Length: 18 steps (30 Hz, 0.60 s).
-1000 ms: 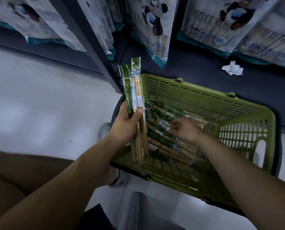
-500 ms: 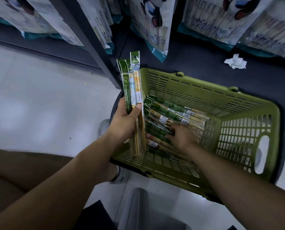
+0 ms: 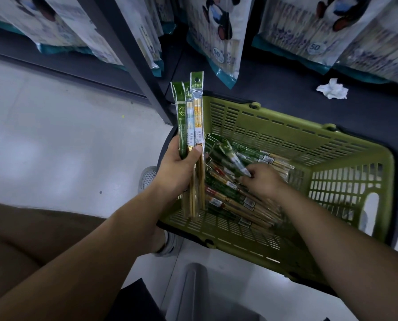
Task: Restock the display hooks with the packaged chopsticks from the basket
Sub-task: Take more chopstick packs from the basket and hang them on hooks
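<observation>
The left hand (image 3: 177, 165) grips a bundle of packs (image 3: 192, 126) mid-length while the right hand (image 3: 261, 181) pinches one pack (image 3: 230, 156) in the basket (image 3: 309, 140); light, stiff, probably slippery film, so grasp mid-length.

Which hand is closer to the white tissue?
Right. The right hand pinches a packet in the basket, below-left of the tissue. The left hand, farther, holds packets at the basket's left edge.

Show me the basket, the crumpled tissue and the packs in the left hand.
basket (image 3: 286, 140): head view, far slatted wall.
tissue (image 3: 332, 89): head view, middle of the wad.
packs (image 3: 194, 117): head view, printed upper part of the held bundle.
</observation>
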Each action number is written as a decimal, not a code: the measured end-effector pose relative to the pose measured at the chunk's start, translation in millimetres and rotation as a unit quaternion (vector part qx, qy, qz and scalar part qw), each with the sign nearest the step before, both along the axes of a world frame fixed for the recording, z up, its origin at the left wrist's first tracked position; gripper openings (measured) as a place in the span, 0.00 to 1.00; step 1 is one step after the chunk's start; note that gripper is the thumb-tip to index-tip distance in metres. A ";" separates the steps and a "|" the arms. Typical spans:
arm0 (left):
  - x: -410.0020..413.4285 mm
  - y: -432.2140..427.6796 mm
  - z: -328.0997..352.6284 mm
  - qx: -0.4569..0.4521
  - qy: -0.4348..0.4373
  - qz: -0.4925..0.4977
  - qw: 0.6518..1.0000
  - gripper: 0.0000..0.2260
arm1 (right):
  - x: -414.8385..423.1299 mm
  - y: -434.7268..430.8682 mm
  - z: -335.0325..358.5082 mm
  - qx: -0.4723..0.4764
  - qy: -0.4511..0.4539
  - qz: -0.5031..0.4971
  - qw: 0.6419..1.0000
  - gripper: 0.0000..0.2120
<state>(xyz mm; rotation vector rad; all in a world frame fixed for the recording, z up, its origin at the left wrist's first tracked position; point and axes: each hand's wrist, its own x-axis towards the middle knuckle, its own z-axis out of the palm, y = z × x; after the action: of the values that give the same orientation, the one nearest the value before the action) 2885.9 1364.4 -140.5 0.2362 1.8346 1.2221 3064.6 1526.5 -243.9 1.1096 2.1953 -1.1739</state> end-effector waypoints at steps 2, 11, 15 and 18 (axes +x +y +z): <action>-0.5 1.3 -0.3 -0.005 0.002 0.012 1.000 0.17 | -3.9 11.5 18.8 -0.028 0.043 -0.055 0.997 0.06; 9.5 12.9 5.5 0.011 -0.024 0.019 0.999 0.14 | -31.7 22.4 77.1 -0.177 0.154 -0.090 0.968 0.04; 20.2 21.2 9.7 0.044 -0.069 0.012 0.997 0.14 | -51.7 6.8 89.7 -0.165 0.206 -0.072 0.962 0.07; 19.8 23.2 11.5 0.054 -0.063 -0.003 0.997 0.16 | -57.2 -0.5 93.7 -0.088 0.246 -0.028 0.965 0.04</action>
<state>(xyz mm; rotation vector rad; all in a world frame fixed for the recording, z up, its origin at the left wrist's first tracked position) 2905.7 1387.6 -129.0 0.2193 1.6608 1.3042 3007.4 1526.0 -150.3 0.8782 2.3539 -1.7883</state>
